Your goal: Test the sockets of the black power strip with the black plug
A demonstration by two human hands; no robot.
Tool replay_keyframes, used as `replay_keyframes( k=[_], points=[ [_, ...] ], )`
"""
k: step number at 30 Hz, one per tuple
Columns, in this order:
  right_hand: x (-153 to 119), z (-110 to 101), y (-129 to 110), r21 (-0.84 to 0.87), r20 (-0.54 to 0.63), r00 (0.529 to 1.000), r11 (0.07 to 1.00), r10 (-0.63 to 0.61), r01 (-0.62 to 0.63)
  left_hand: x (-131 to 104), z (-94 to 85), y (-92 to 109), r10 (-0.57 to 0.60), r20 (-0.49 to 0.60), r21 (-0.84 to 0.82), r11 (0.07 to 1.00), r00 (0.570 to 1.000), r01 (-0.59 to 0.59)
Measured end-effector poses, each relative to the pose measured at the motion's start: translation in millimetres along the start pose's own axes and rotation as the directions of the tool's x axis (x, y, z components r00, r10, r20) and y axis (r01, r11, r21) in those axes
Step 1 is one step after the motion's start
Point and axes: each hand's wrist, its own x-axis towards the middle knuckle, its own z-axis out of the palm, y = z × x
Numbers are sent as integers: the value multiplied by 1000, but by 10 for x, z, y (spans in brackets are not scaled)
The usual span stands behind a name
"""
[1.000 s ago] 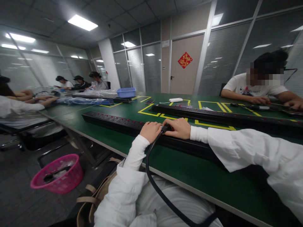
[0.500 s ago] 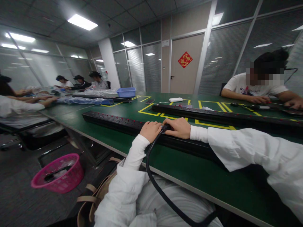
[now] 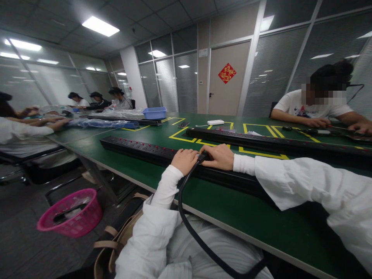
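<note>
A long black power strip (image 3: 135,147) with a row of red switches lies along the near side of the green table. My left hand (image 3: 185,161) is closed over the strip's top, its fingers bent across it. In my right hand (image 3: 219,157) is the black plug (image 3: 202,157) of a thick power cable, pressed against the strip beside my left fingertips. Fingers hide the plug's front, so I cannot tell how deep it sits. From the plug the black cable (image 3: 186,217) loops down over my lap.
A second black power strip (image 3: 261,141) lies farther back on the table (image 3: 162,182). Beyond are a white device (image 3: 215,122), a blue bin (image 3: 154,113) and plastic-wrapped items (image 3: 101,123). A pink basket (image 3: 72,226) stands on the floor at left. Co-workers sit around the table.
Both my hands stay in place on the strip and plug. Across the table at right, the co-worker's hands have shifted slightly.
</note>
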Motion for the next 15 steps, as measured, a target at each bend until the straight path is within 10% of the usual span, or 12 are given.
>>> replay_keyframes(
  k=[15],
  points=[
    [5,32,27,-19,-12,1000,999,-29,29,-1,-4,4,-6,-4,6,1000,1000,6]
  ],
)
